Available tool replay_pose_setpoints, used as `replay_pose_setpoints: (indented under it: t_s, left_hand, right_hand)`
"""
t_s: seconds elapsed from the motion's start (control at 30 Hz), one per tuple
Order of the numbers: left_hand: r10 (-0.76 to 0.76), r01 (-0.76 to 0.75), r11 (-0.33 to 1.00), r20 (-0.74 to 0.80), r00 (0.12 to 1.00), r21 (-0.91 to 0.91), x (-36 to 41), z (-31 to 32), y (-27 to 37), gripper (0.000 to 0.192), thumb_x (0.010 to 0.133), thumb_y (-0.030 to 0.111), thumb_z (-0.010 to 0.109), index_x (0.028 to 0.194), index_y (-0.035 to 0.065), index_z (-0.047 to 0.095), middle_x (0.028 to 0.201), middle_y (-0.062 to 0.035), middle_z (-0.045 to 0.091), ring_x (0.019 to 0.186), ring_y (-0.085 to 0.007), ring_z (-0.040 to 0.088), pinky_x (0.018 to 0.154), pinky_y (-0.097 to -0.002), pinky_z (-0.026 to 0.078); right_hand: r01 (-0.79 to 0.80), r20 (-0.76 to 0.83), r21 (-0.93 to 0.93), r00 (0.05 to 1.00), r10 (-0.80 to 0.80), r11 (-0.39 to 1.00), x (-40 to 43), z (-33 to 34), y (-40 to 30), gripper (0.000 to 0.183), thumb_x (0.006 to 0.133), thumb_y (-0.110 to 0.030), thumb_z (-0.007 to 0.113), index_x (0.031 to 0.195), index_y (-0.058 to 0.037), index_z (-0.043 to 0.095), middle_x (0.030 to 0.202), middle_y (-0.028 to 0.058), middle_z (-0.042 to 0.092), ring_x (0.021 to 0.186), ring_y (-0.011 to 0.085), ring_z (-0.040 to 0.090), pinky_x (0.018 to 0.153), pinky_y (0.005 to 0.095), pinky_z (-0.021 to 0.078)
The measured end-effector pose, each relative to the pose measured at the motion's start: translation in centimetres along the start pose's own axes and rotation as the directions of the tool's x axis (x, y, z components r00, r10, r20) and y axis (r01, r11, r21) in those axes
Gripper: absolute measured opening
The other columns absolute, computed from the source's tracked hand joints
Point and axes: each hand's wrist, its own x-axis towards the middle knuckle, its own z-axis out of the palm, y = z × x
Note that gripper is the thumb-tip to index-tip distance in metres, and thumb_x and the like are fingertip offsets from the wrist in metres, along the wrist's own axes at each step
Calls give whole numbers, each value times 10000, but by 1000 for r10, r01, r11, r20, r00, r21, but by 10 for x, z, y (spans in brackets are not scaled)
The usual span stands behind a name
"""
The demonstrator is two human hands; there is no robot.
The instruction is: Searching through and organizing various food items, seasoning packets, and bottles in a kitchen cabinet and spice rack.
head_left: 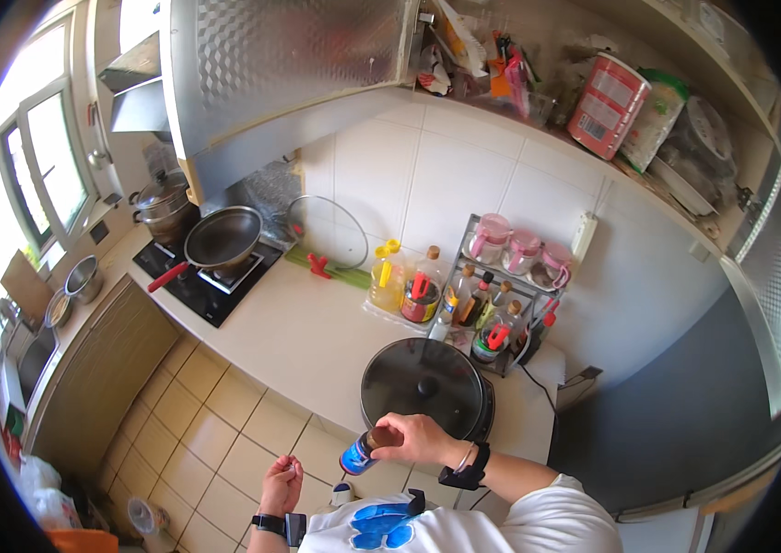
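Note:
My right hand (418, 439) grips a small jar (357, 457) with a blue label, holding it tilted over the floor at the counter's front edge. The jar's upper part is brown and partly covered by my fingers. Lower and to the left, my left hand (282, 484) is raised with its fingers curled in. A small pale spot shows at its fingertips, too small to identify. Just beyond my right hand, a round electric pan with a dark glass lid (425, 387) stands on the white counter (293, 352).
Oil and sauce bottles (423, 283) stand by a metal rack (463, 252) holding pink-lidded jars (490, 238). A frying pan (224, 236) sits on the black hob (224, 304), beside a lidded pot (163, 200). An open cabinet door (293, 55) hangs overhead.

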Motion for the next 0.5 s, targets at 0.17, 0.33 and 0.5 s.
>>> replay_pose_setpoints:
  t_s: [0.17,0.33,0.5]
  left_hand:
    - [56,-73,988,-124,991,-133,-40,-23,-23,253,898,-159,425,979,18,587,1018,-91,614,930,-192,607,885,-319,542]
    - [136,-164,974,-181,974,-154,-84,-40,-26,253,927,-131,425,1017,30,598,1009,-67,632,940,-163,634,976,-364,524]
    - [195,-241,957,-254,947,-165,-106,-85,-7,257,958,-95,422,1081,30,609,1058,-80,646,998,-176,635,981,-362,525]
  right_hand:
    - [25,83,38,996,-28,999,-5,9,26,535,767,-504,755,1060,-74,627,882,74,710,796,206,698,708,308,542]
    - [51,172,54,983,-59,997,-7,28,20,532,769,-491,761,1056,-63,629,852,82,702,769,211,692,703,307,537]
    - [114,191,100,973,-132,988,1,64,-2,538,781,-520,730,1045,-61,633,858,104,703,780,250,690,702,340,534]
